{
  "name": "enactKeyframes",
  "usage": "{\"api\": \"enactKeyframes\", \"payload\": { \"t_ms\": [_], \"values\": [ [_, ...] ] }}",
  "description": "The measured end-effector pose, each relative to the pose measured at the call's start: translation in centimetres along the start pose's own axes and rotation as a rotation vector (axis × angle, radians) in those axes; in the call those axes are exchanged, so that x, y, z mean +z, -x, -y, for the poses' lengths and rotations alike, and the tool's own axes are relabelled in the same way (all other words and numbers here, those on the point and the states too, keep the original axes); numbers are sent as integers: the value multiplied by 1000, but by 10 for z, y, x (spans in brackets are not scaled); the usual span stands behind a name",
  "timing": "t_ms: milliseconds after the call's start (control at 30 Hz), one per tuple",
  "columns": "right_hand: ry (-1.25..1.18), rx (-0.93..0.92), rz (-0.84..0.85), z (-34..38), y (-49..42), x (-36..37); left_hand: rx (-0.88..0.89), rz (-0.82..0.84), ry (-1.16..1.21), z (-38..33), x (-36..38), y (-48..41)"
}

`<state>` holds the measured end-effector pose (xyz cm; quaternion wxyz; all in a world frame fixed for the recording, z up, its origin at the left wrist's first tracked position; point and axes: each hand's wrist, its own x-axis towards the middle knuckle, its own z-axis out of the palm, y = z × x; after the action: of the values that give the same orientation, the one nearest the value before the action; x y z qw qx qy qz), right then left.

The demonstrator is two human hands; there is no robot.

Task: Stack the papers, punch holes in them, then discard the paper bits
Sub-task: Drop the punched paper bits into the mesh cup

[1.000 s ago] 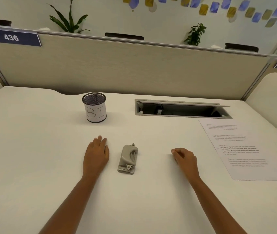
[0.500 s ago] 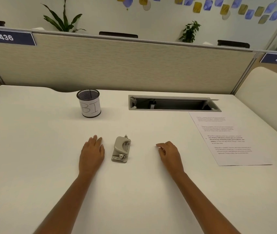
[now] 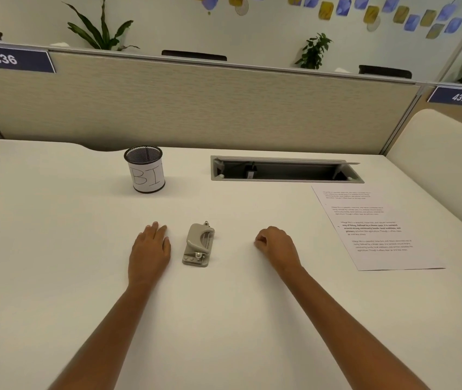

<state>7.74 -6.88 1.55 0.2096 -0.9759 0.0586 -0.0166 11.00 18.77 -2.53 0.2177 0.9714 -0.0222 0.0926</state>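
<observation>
— What colour is that surface [image 3: 55, 263]?

— Off-white, plain, no pattern. The hole punch [image 3: 198, 244] on it is a dull grey-beige, with small silver metal bits at its near end.

— And the cup [image 3: 145, 168] beyond the punch?

— Black wire mesh, wrapped in a white label with "BI" in thin dark lettering.

— The paper [image 3: 376, 226], right of the punch?

— White, with blocks of fine black print, a few lines bolder.

— Behind all that?

— A partition [image 3: 196, 108] in pale beige with a faint woven grain, topped by a silver rail. Navy tags [image 3: 10, 59] with white numbers. The wall past it is whitish, dotted with blue and yellow squares [image 3: 365, 9], and the plants [image 3: 103, 32] are deep green.
</observation>
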Motion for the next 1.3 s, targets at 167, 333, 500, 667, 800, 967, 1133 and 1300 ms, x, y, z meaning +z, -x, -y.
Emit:
{"api": "enactKeyframes", "payload": {
  "t_ms": [167, 333, 500, 667, 800, 967, 1133, 1300],
  "values": [
    [25, -47, -17, -1, 3, 3, -8, -8, 9, -1, -1, -1],
    [72, -49, 5, 4, -2, 2, -11, -13, 12, -2, -1, 1],
    [162, -23, 73, 14, -12, -2, 16, -14, 4, -2, -3, 0],
    [233, -21, 143, 25, -20, -6, 23, -33, 16, -2, -5, 1],
    [286, -34, 104, 21, -22, 0, 22, -34, 18, -2, -5, 1],
    [364, -98, 61, 19, -20, 8, 21, -37, 18, -3, -5, 1],
    [392, -135, 52, 17, -21, 13, 21, -38, 16, -4, -6, 2],
    [375, -139, 14, 15, -21, 17, 12, -26, 19, -4, -7, 2]
  ]
}}
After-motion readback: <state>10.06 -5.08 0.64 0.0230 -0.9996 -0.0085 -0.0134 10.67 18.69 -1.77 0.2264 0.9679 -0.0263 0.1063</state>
